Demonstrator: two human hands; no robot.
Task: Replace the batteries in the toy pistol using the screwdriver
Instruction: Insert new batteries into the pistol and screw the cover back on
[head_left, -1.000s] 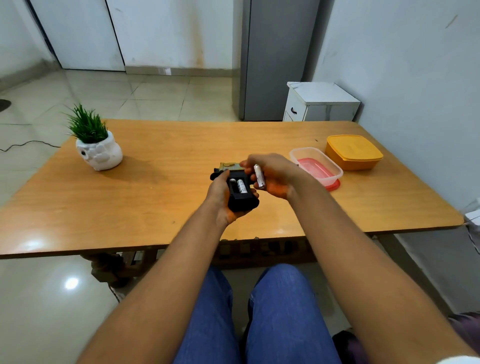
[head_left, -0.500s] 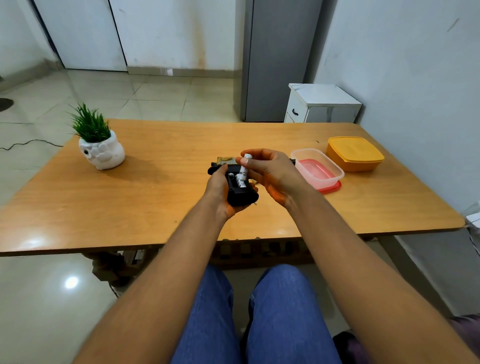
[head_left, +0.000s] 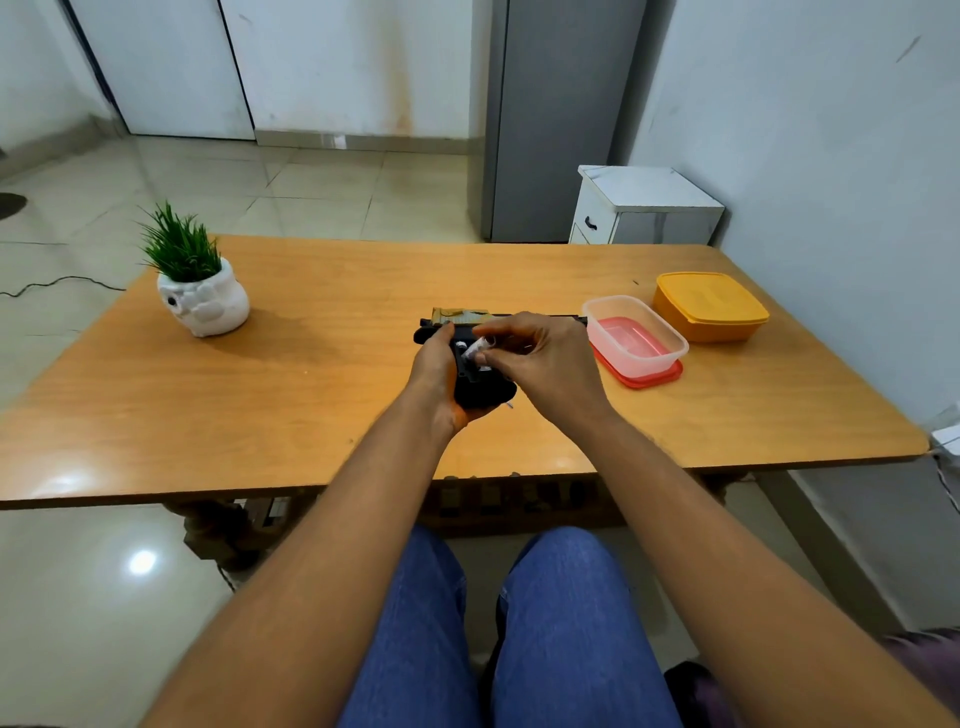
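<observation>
Head view: no brand, label or writing can be read on anything here.

The toy pistol (head_left: 480, 387) is held above the middle of the wooden surface (head_left: 311, 395), toward its near edge. The left hand (head_left: 436, 371) holds it from the left side, fingers wrapped round the black handle, thumb lying along the frame. The open battery bay faces up. The right hand (head_left: 540, 358) comes in from the right and pinches a white battery (head_left: 475, 347) between thumb and fingertips, its lower end at the bay; whether it is seated cannot be told. So both hands have a closed grip, the left on the pistol, the right on the battery. A tan part of the pistol's top (head_left: 460, 313) shows beyond the hands.

The surface has wide bare room to the left of the hands and along the near edge. To the right, just beside the right hand, a clear container (head_left: 636, 332) sits on a red lid, and an orange lidded box (head_left: 709, 306) stands near it by the far right corner. A white pot with a green plant (head_left: 200, 291) stands well apart at the far left. Beyond the surface are a grey cabinet (head_left: 550, 119) and a small white nightstand (head_left: 644, 208). The person's blue-trousered knees are below the near edge.
</observation>
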